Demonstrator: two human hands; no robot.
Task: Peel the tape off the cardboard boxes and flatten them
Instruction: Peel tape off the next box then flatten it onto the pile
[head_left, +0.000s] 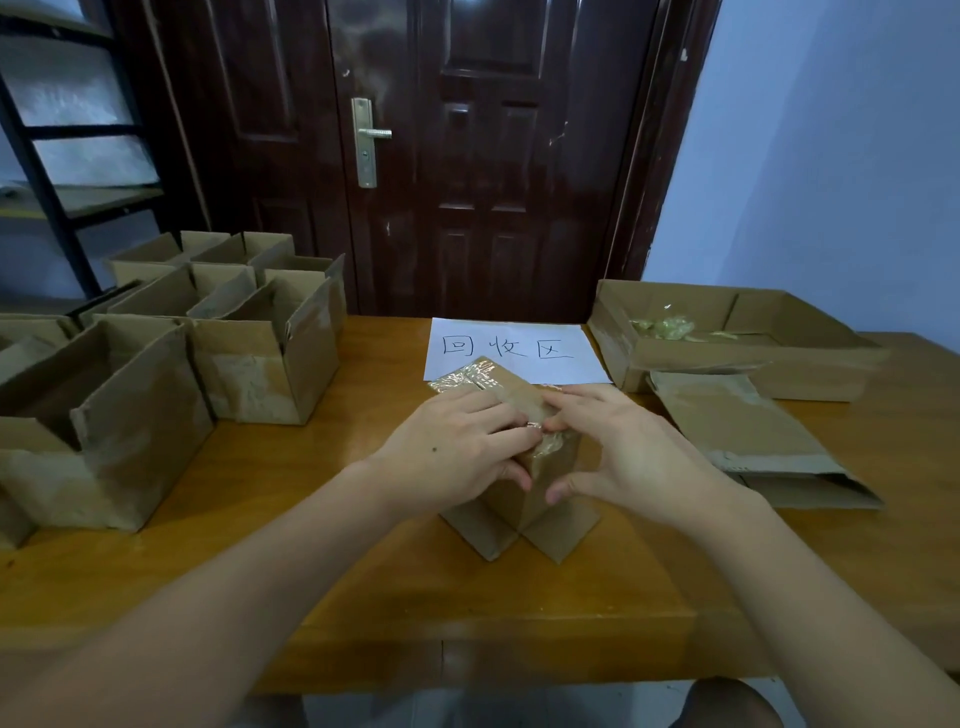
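Observation:
A small cardboard box (524, 499) stands upside down in the middle of the table, its flaps splayed out on the wood. Clear tape (470, 376) runs across its top seam and glints at the far end. My left hand (457, 452) lies over the box's left side with fingers curled round its near corner. My right hand (628, 447) is at the right side, its fingertips pinching the crinkled tape end (550, 441) on the near top edge.
Several open cardboard boxes (156, 374) crowd the left of the wooden table (363, 587). A white paper sign (511, 348) lies behind the box. At the right are a shallow box with tape scraps (727, 338) and a flattened box (748, 436). A dark door stands behind.

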